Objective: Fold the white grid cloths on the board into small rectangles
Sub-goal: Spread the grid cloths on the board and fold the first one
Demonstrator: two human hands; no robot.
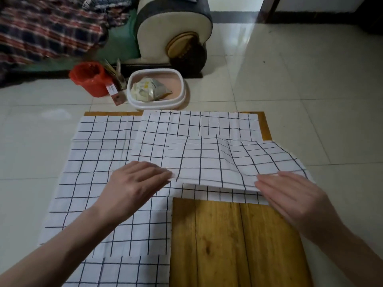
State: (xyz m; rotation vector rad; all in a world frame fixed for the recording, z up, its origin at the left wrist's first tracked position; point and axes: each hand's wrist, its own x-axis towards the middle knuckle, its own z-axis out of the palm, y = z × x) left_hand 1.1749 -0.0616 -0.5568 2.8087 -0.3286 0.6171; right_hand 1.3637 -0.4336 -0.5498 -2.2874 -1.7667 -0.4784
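Red bucket (pixel 89 78): it stands far left on the tiled floor (pixel 310 90), lined with a red bag.
White basin (pixel 132 96): just right of the bucket, with a crumpled packet (pixel 149 89) inside.
Left cloth (pixel 87 172): a white grid cloth, spread flat over the left part of the wooden board (pixel 228 241), its left edge hanging past the board.
Left hand (pixel 134 183): its grip pinches the near left corner of the folded cloth, fingers together and pointing right.
Folded cloth (pixel 207 158): a second white grid cloth on the far right part of the board; its near half is lifted and doubled toward the far side, with a ridge in the middle.
Right hand (pixel 290 193): its grip pinches the near right corner of the same cloth, with the edge between thumb and fingers.
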